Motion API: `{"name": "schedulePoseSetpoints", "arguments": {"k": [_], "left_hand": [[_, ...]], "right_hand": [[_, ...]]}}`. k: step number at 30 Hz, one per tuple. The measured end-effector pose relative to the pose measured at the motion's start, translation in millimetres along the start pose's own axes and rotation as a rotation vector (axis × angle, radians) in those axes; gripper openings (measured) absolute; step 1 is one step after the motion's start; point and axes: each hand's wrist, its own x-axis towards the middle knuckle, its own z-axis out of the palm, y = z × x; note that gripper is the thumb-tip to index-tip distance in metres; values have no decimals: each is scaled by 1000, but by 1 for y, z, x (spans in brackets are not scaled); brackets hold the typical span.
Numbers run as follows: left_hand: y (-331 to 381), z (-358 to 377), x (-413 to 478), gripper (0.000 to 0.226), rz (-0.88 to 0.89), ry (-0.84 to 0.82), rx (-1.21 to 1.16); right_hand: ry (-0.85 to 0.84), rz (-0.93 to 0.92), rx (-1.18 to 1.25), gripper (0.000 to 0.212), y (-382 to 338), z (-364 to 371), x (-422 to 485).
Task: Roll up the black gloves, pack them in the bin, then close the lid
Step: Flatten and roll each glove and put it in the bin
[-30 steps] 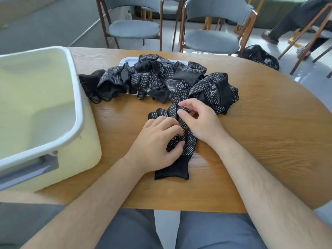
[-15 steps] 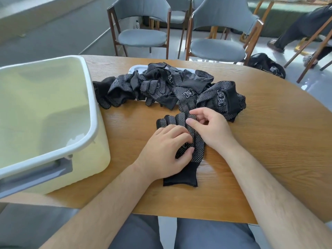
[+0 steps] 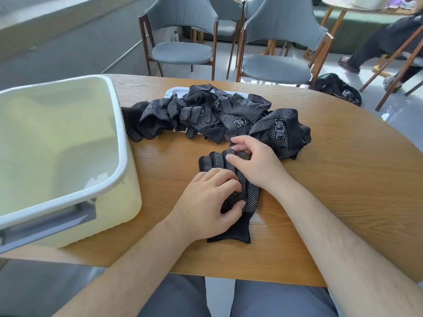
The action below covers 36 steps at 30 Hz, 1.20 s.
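A black dotted glove [image 3: 248, 202] lies flat on the wooden table [image 3: 343, 191] in front of me, fingers pointing away. My left hand [image 3: 206, 204] rests on its palm area, fingers curled onto the fabric and thumb against it. My right hand [image 3: 254, 160] pinches the glove's fingertips at the far end. Behind lies a heap of black dotted gloves [image 3: 217, 115], partly on the white lid [image 3: 172, 92]. The pale yellow bin [image 3: 57, 156] stands open at the left, with nothing visible inside.
Grey chairs [image 3: 183, 46] stand beyond the table's far edge. A black bag [image 3: 338, 90] lies on the floor at the right, near a seated person's legs [image 3: 377, 46]. The bin has a grey handle [image 3: 45, 227] on its near side.
The camera has tilted, so the scene sits lower in view. My right hand's fingers have curled tighter on the glove's fingertips. The left hand stays on the glove.
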Motion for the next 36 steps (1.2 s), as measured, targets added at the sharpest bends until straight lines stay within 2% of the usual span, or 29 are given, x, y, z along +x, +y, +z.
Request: {"name": "schedulePoseSetpoints", "arguments": {"k": [4, 7, 12, 18, 21, 26, 31, 36], "left_hand": [[-2, -3, -3, 25, -10, -13, -6], [-7, -7, -3, 27, -12, -23, -46], [-15, -8, -4, 31, -41, -35, 41], [-11, -6, -7, 30, -59, 9, 82], [-11, -6, -7, 29, -55, 16, 88], [-10, -7, -7, 28, -41, 25, 90], [-10, -8, -7, 29, -57, 5, 82], [-10, -8, -10, 30, -56, 7, 73]], "right_hand": [[-76, 19, -35, 45, -4, 1, 6], [-41, -17, -25, 37, -1, -1, 5], [22, -153, -61, 20, -2, 3, 6], [73, -216, -227, 39, 1, 11, 7], [143, -293, -301, 24, -5, 13, 6], [47, -259, -348, 15, -11, 20, 9], [132, -338, -335, 14, -15, 23, 10], [72, -313, -335, 15, -16, 26, 10]]}}
